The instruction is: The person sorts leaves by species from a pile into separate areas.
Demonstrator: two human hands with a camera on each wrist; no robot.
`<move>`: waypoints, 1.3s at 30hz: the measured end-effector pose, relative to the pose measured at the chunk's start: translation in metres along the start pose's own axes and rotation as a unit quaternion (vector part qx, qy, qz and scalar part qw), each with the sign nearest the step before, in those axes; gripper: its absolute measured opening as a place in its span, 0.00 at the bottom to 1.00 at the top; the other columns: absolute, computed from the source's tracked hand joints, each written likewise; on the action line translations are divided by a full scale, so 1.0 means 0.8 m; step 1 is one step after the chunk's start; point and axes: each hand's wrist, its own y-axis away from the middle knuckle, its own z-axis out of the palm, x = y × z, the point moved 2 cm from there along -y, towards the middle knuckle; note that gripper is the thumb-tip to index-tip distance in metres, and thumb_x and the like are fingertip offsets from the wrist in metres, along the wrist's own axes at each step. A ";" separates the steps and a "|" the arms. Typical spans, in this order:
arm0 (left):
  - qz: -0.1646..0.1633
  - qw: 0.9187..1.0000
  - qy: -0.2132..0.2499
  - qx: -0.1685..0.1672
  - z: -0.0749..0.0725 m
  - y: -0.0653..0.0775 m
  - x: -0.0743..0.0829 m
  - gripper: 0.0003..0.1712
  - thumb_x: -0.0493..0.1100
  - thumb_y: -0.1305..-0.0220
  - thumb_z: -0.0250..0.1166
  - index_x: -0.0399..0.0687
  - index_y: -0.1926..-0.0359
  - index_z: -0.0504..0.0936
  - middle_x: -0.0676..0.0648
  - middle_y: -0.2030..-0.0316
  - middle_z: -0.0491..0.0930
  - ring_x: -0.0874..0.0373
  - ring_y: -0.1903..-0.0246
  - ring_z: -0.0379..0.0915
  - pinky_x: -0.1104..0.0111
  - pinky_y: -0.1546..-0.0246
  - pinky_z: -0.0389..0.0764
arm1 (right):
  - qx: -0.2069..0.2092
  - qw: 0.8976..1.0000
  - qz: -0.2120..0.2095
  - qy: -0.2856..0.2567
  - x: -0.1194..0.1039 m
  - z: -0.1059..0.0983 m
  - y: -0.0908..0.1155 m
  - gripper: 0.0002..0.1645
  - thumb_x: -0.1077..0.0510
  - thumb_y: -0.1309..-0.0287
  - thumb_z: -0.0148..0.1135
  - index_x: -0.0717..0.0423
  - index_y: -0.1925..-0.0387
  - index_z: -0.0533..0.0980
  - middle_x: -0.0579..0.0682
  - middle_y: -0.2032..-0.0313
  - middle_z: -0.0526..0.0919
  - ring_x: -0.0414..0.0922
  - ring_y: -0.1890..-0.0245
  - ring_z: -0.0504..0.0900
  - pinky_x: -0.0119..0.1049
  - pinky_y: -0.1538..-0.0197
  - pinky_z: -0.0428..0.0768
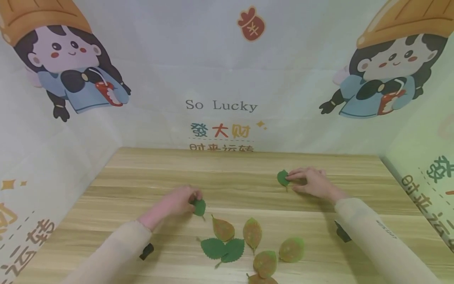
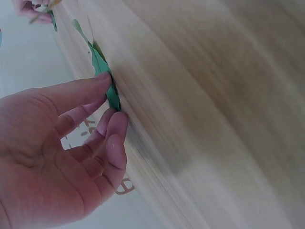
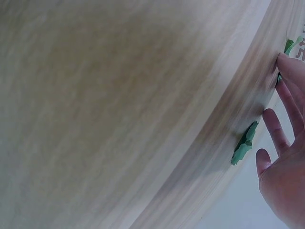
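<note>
Tabletop (image 1: 241,169) in pale streaked wood stretched beneath the left hand (image 1: 177,199) and right hand (image 1: 315,183), white wall cloth (image 1: 159,79) beyond them printed "So Lucky" between 2 cartoon figures (image 1: 85,92). The left pinched a green leaf (image 1: 200,208); the right touched another leaf (image 1: 282,178), gripped or not I couldn't tell. More leaves (image 1: 252,232) lay between the sleeves (image 1: 117,246).

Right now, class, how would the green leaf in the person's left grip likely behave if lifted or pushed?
The green leaf is probably light, since it looks thin, seen nearly edge-on in the left wrist view. It may flex a little: its surface looks slightly wavy. Its stem, sticking out past the rest, probably holds its shape.
</note>
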 end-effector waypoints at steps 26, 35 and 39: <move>0.026 1.000 0.014 -0.010 -0.013 -0.086 -0.001 0.17 0.27 0.49 0.67 0.42 0.57 0.81 0.41 0.60 0.83 0.51 0.59 0.77 0.56 0.49 0.80 | 0.004 1.000 -0.009 0.012 -0.002 0.000 -0.001 0.22 0.54 0.43 0.69 0.52 0.46 0.81 0.59 0.39 0.78 0.63 0.39 0.72 0.51 0.53 0.59; 0.017 0.999 -0.033 -0.020 -0.017 -0.127 0.024 0.16 0.28 0.47 0.68 0.44 0.57 0.82 0.43 0.56 0.83 0.51 0.57 0.76 0.58 0.48 0.78 | 0.000 1.000 -0.005 0.011 -0.003 0.000 -0.001 0.22 0.54 0.42 0.68 0.50 0.45 0.81 0.58 0.38 0.78 0.63 0.39 0.71 0.52 0.51 0.59; 0.011 0.999 -0.037 -0.024 -0.014 -0.147 0.038 0.17 0.29 0.47 0.68 0.45 0.56 0.81 0.43 0.54 0.83 0.51 0.54 0.76 0.58 0.47 0.78 | 0.002 1.000 -0.005 0.013 -0.002 -0.002 0.001 0.22 0.53 0.42 0.68 0.50 0.45 0.81 0.57 0.38 0.78 0.62 0.40 0.71 0.51 0.52 0.59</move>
